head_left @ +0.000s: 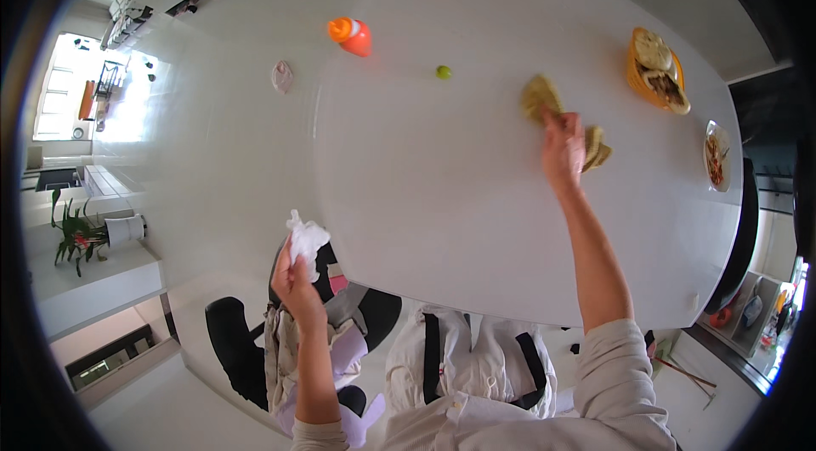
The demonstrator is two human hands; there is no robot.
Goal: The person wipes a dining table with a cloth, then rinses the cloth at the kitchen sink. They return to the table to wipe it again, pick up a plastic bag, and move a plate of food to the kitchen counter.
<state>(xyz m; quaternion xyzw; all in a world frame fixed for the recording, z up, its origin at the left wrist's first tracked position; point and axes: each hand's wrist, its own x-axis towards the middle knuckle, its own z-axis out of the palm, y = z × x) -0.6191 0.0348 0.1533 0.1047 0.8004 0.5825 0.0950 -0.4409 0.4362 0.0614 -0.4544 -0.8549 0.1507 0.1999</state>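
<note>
My right hand [563,148] is gripping a mustard-yellow cloth [541,98] on the white tabletop [446,196], and the cloth spreads out on both sides of my fingers. The hand and cloth look slightly blurred. Off the table's left edge, my left hand [298,285] pinches a crumpled white tissue [308,242] in the air, above a chair with clothes on it. To the left of the yellow cloth lies a small green round object [444,72]. Farther left on the table, an orange-capped red bottle [354,36] appears near the edge.
An orange basket [639,82] with filled flatbreads stands at the table's far right. Nearer me is a white dish [716,156] of food scraps. A pale crumpled item [282,77] lies on the floor at left. A black chair [233,342] with draped clothes stands by my left arm.
</note>
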